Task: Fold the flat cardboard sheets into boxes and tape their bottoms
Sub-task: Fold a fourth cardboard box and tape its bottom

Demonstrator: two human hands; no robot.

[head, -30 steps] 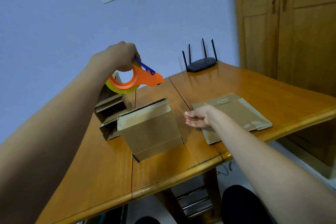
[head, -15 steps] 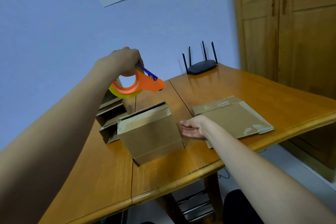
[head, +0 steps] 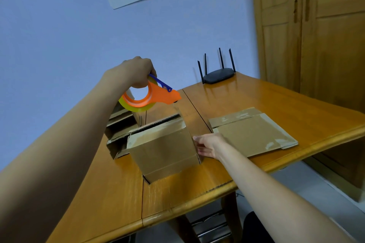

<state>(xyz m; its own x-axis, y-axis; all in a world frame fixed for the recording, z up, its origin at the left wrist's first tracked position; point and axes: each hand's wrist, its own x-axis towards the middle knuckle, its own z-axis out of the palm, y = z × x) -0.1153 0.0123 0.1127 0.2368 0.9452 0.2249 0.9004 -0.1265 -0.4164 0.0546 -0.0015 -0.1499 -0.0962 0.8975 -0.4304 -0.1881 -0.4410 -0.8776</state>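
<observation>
Cardboard box (head: pixel 164 148) stands folded at the table's (head: pixel 256 94) middle, tape visible on top; flat sheets (head: pixel 250 134) wait just right. Left hand (head: pixel 134 74) grips the dispenser (head: pixel 150 96) above it. Right hand (head: pixel 207 145), fingers loosely extended, touches the box's side.

Matt brown cardboard box (head: pixel 164 150) on a glossy varnished wooden table (head: pixel 246 100), beside a smooth orange plastic tape dispenser (head: pixel 156 96).

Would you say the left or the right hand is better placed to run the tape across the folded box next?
Left, probably. The left hand grips the tape dispenser just above the folded box; the right hand rests against the box's side, likely steadying it.
</observation>
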